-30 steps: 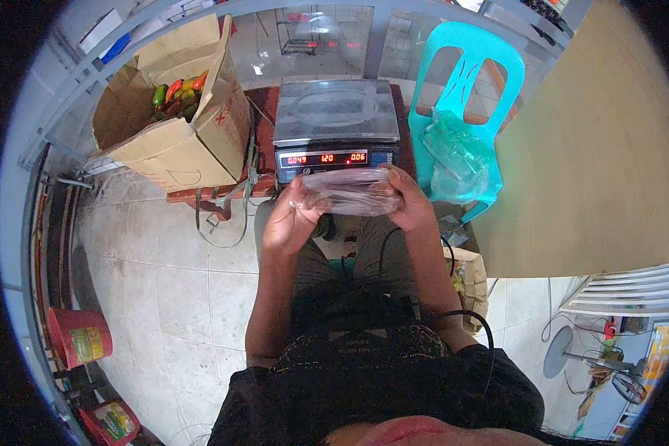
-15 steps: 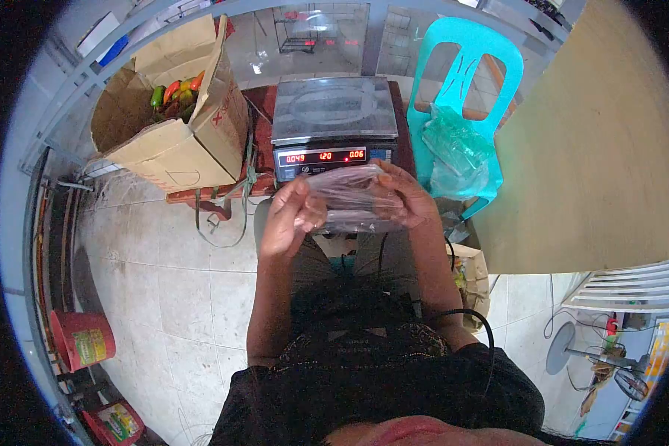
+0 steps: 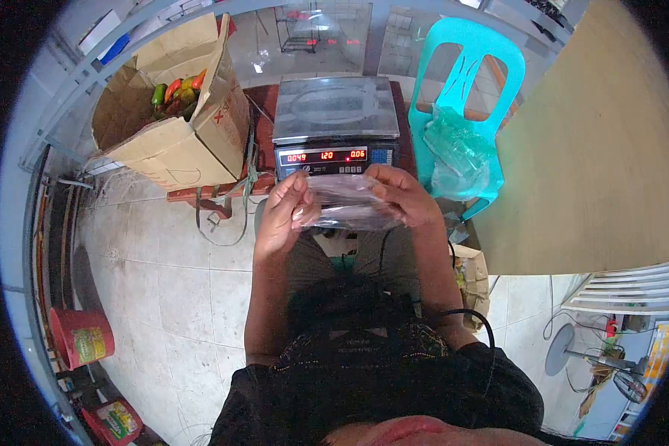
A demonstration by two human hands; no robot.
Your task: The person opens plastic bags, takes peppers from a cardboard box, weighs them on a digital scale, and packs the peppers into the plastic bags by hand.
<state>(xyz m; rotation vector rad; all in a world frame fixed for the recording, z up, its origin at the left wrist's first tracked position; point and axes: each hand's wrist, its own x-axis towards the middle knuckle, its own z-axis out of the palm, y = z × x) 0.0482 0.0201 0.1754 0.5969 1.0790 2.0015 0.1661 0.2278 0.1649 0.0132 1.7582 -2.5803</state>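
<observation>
A clear plastic bag (image 3: 342, 192) is stretched sideways between my two hands, just in front of the digital scale (image 3: 337, 111). My left hand (image 3: 288, 212) pinches its left end, and my right hand (image 3: 405, 197) grips the right end. Nothing lies on the scale's metal plate, and its red display (image 3: 325, 156) reads 0.049, 1.20 and 0.06. Left of the scale, an open cardboard box (image 3: 201, 149) holds several red, green and yellowish peppers (image 3: 178, 93).
A turquoise chair (image 3: 464, 82) at the right carries green and clear plastic bags (image 3: 457, 152). Beyond it is a wooden board (image 3: 587, 163). Two red containers (image 3: 82, 338) stand at the lower left. Another box (image 3: 472, 282) is beside my right leg, and a fan (image 3: 561, 349) is at the lower right.
The bag was bunched up between my hands a second ago and is now spread a little wider, with a lower strand hanging below. Both hands still hold it.
</observation>
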